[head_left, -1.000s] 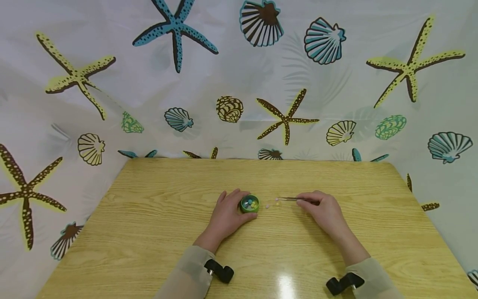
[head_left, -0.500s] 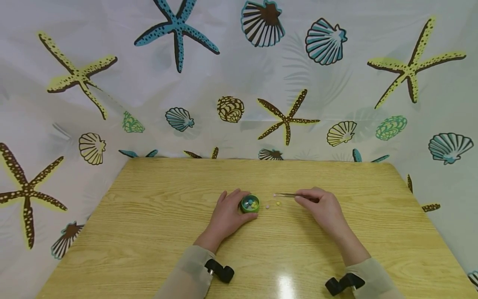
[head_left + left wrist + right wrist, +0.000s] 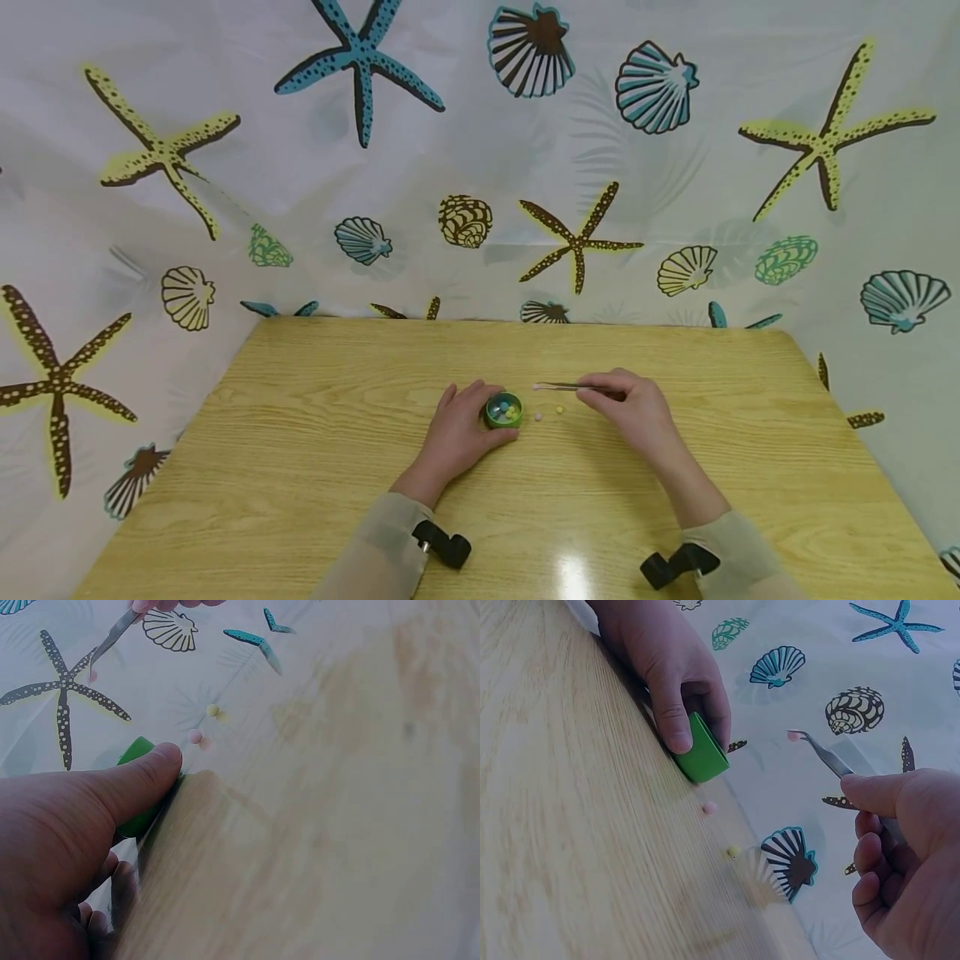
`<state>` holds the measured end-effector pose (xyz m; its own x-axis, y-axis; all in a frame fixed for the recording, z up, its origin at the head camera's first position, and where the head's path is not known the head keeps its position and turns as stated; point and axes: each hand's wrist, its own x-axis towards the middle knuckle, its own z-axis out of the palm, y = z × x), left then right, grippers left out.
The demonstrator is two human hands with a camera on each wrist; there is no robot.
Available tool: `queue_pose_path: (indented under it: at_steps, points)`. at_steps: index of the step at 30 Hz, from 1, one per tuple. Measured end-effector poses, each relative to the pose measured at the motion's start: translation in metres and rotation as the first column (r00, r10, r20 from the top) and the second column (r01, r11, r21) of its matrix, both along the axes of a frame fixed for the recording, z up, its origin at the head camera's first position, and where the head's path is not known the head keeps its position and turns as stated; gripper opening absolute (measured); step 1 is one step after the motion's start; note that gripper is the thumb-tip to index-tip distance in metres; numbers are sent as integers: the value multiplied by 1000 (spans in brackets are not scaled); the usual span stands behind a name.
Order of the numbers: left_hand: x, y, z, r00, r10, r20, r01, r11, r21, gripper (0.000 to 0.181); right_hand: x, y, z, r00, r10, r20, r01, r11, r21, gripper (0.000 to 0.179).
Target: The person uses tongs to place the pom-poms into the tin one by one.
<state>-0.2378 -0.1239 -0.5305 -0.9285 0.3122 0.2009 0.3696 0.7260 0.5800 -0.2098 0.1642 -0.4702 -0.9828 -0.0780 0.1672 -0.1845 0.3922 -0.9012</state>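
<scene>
My left hand (image 3: 454, 429) grips a small round green container (image 3: 703, 754) between thumb and fingers on the table. Inside the container lie several small beads (image 3: 505, 408), yellow, teal and pale. In my right hand (image 3: 633, 408) are metal tweezers (image 3: 826, 756), pinched between thumb and fingers. A small pink bead (image 3: 793, 736) sits between the bent tips of the tweezers, held above the table just right of the container. Two loose beads lie on the wood to the container's right: a pink bead (image 3: 196, 736) and a yellow bead (image 3: 213, 710).
The light wooden table (image 3: 337, 367) reaches back to a white curtain (image 3: 420, 167) printed with starfish and shells. A black camera mount is strapped on each sleeve, the left mount (image 3: 442, 543) and the right mount (image 3: 678, 565).
The tweezers have lifted the pink bead from beside the yellow bead and moved left toward the container. My left hand keeps its hold on the container.
</scene>
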Motion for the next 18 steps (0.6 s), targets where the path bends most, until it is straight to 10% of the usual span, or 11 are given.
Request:
queue_pose_path:
  at_steps: [18]
  points:
    - [0,0,0,1000,2,9,-2,1000,3,69,-6,-26,-12,999,34,-1,-34,999,32,15]
